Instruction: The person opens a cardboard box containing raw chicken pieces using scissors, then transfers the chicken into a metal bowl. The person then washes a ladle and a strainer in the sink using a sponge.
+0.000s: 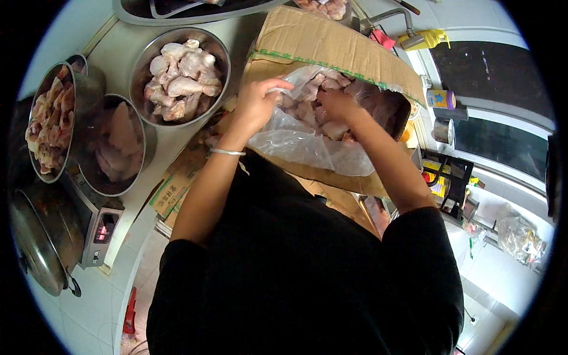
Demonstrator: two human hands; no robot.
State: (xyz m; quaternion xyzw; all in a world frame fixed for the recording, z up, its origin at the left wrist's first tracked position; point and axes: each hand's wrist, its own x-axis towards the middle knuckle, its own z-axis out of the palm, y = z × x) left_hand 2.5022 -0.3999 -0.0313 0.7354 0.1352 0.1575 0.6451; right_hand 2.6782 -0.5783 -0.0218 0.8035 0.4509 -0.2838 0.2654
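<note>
An open cardboard box lined with a clear plastic bag stands before me, full of raw meat pieces that look like chicken. My left hand pinches the bag's edge between thumb and fingers at the box's left side. Inside the box, my right hand reaches among the pieces; its fingertips are partly hidden, so a hold on a piece cannot be told. Left of the box, a round steel bowl contains raw chicken legs.
Further left stand a steel pot with larger raw meat pieces and another steel container of cut meat. A lidded pan sits beside an appliance with a lit display. A sink lies beyond; a faucet is at upper right.
</note>
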